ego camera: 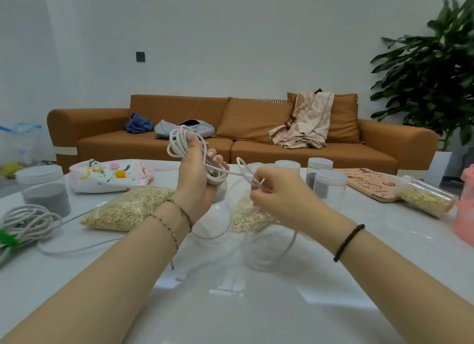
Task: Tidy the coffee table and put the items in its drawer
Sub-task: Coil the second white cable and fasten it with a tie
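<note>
Forearms (102,279) reach over the bench (256,318); left hand (196,174) curls its fingers round a coiled white cable (177,140), right hand (277,192) pinches its loose strand.

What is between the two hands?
A short stretch of white cable, running from the coil gripped in the left hand to the right hand, which pinches it. The head view shows it.

Pink object (465,207) cut off by right edge, kind unclear. Grey cable bundle (28,221) cut by left edge, green tag unreadable. Loose loops of white cable (289,243) below right hand (279,197) motion-blurred. Oat bag (243,215) partly behind it.
</note>
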`<state>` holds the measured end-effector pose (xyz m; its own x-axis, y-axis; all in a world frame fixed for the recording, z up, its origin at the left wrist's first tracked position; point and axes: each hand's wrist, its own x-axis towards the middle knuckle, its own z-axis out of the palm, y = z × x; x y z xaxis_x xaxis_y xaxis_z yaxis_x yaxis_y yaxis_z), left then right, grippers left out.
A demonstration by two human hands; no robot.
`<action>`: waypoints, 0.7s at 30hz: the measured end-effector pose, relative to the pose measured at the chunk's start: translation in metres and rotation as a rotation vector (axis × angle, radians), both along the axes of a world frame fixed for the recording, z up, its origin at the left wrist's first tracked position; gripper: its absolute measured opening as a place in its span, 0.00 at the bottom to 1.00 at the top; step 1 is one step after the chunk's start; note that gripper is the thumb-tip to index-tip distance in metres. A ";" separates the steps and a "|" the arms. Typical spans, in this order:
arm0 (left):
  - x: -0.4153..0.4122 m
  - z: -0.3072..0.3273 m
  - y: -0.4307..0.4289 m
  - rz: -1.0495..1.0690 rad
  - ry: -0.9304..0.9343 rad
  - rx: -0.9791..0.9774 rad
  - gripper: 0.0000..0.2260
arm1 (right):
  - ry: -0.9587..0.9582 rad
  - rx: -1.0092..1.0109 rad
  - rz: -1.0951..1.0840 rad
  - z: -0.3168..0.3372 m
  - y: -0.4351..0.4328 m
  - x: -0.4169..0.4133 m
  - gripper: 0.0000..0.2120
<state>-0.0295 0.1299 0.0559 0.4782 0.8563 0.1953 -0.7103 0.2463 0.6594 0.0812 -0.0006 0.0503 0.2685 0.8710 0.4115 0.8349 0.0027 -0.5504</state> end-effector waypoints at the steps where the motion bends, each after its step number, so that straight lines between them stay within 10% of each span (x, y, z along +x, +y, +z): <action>1: 0.001 -0.001 0.000 -0.009 -0.006 -0.002 0.19 | 0.000 0.034 -0.028 0.003 -0.001 0.006 0.05; 7: 0.001 0.000 0.002 -0.019 -0.066 -0.018 0.18 | -0.130 0.194 -0.282 0.018 -0.006 0.060 0.11; 15: -0.004 -0.002 0.019 0.143 -0.121 -0.158 0.20 | -0.174 -0.376 -0.320 0.018 -0.012 0.092 0.05; 21: -0.002 0.000 0.007 0.046 -0.060 -0.073 0.18 | -0.088 -0.376 -0.005 0.015 -0.016 0.067 0.40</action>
